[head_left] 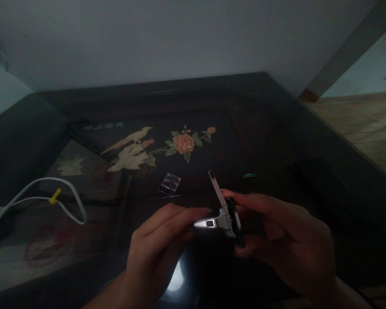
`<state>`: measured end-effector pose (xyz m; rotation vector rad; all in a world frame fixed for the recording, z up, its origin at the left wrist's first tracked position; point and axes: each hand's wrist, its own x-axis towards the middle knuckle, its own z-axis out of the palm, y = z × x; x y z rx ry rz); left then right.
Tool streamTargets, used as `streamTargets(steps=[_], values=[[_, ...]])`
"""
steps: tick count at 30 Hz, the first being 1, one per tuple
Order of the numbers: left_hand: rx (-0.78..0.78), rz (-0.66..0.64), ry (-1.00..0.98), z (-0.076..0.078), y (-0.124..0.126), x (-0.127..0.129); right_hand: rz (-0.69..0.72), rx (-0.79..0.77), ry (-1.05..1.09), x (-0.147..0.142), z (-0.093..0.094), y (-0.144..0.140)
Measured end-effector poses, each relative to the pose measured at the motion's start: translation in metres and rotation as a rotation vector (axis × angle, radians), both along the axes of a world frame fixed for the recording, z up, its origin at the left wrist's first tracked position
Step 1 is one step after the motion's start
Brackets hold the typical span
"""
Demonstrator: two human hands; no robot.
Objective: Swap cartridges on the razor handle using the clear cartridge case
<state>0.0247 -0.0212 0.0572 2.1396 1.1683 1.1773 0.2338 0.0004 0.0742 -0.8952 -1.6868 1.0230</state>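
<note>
A: In the head view, what is held, and where?

B: A small silver and black folding tool (pixel 223 221) is gripped between both hands, just above the near part of the dark lacquered table (pixel 276 141). The left hand (pixel 157 244) is pinched on the silver end, fingers pressed together. The right hand (pixel 286 240) is curled around the black body, thumb laid on top.

A: Are any containers seen?

B: One small clear case (pixel 169 183) is lying on the table beyond the tool, to its left; ribbed contents are glimpsed inside, but what they are cannot be told.

A: What else is placed around the tool?

B: A tiny green object (pixel 249 175) is seen beyond it, to the right. A white cable (pixel 67 193) with a yellow tie (pixel 55 196) is looped far to its left. A painted flower (pixel 183 143) is shown further back. Nothing is set between the hands and the case.

A: How is the tool pointed?

B: The silver part is laid roughly left to right. A thin blade (pixel 216 188) is raised from the joint, its long axis tilted up and away, leaning slightly left.
</note>
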Motion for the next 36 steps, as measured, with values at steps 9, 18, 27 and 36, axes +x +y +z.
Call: streamTargets(steps=[9,18,27,36], values=[[0.011,-0.018,0.057,-0.0002,0.0023,-0.0015,0.009,0.052,-0.009,0.0001,-0.0023,-0.0010],[0.004,-0.039,0.054,0.0011,0.0017,0.0009,0.032,0.081,0.004,0.0000,-0.0042,0.0000],[-0.014,-0.059,0.042,0.0009,0.0021,-0.0007,0.032,0.041,0.082,-0.0017,-0.0062,-0.0014],[-0.049,-0.091,0.020,0.0023,0.0029,-0.0018,0.045,-0.020,0.118,-0.0040,-0.0033,0.0007]])
